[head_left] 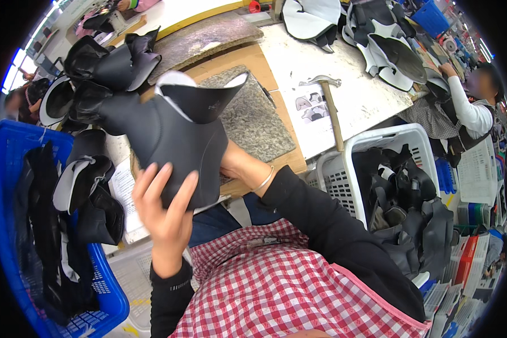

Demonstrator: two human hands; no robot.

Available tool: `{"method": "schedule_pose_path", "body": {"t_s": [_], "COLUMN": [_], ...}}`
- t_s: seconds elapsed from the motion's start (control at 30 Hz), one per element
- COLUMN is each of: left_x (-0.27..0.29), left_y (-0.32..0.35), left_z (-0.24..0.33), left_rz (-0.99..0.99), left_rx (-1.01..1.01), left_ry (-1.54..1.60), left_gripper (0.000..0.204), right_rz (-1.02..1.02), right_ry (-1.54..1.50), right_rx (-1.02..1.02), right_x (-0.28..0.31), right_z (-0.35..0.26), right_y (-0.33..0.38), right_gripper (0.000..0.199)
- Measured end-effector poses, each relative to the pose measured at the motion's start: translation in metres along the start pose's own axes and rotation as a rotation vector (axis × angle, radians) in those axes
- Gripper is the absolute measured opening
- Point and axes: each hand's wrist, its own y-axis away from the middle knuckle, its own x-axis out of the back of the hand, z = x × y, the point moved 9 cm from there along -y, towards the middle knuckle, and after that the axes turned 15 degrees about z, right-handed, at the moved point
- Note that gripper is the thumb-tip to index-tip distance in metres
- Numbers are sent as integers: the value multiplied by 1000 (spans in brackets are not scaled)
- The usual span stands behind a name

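Black, smooth leather-like boot upper (177,138), long axis pointing away; left hand (166,218) spread against near face; right hand (245,167) at right edge, fingers hidden, can't tell grip.

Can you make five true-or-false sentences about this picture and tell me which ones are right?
1. The left hand touches a big black piece. True.
2. The hammer is in the blue basket. False: the hammer lies on the white tabletop.
3. The white basket has black pieces in it. True.
4. The apron is plain green. False: the apron has red and white checks.
5. There is a bracelet on the right wrist. True.
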Motion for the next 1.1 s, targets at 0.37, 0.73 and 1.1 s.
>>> {"method": "schedule_pose_path", "body": {"t_s": [0.37,0.73,1.1], "left_x": [-50,-69,-75], "left_y": [36,58,72], "left_z": [-56,-82,-90], "left_rz": [-87,53,121], "left_rx": [257,332,413], "left_ry": [83,87,115], "left_gripper": [62,73,65], "right_rz": [-175,-289,-357], "right_ry": [1466,1645,1716], "right_rx": [1379,1365,1267], "right_x": [-13,0,1], "right_z": [-41,-14,-3], "right_y": [83,48,51], "right_gripper": [32,71,83]}}
